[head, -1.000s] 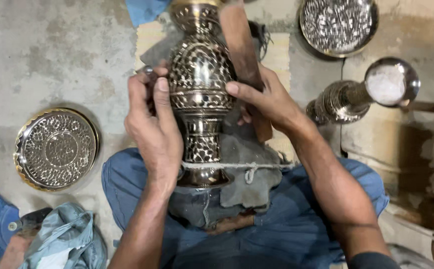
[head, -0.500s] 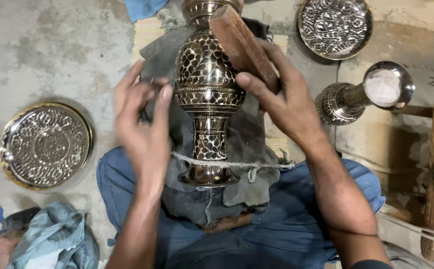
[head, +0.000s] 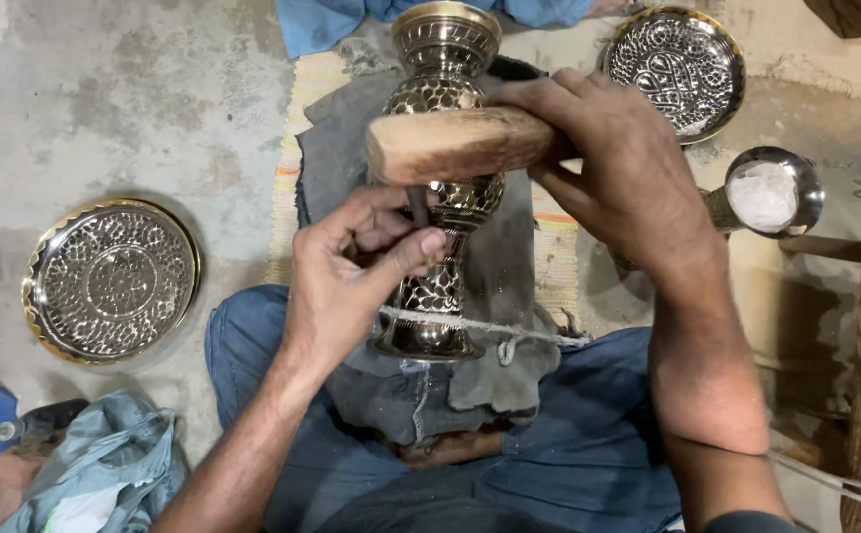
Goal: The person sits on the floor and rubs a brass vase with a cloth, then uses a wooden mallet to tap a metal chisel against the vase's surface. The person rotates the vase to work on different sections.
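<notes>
**Two hands at an engraved metal vase**

The engraved vase (head: 440,188) lies in the centre, on a grey cloth (head: 509,247) over the person's lap, mouth toward 12 o'clock. The left hand (head: 352,276) has its fingers closed narrowly, pinching a thin dark tool (head: 418,205) against the vase body. The right hand (head: 628,168), coming from 4 o'clock, grips a wooden block (head: 450,143) across the vase. A string (head: 490,326) crosses the vase foot. One engraved plate (head: 110,281) lies at 9 o'clock, another plate (head: 677,64) at 1 o'clock.

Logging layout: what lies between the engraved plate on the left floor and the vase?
Head view: bare concrete floor, then the grey cloth under the vase.
</notes>
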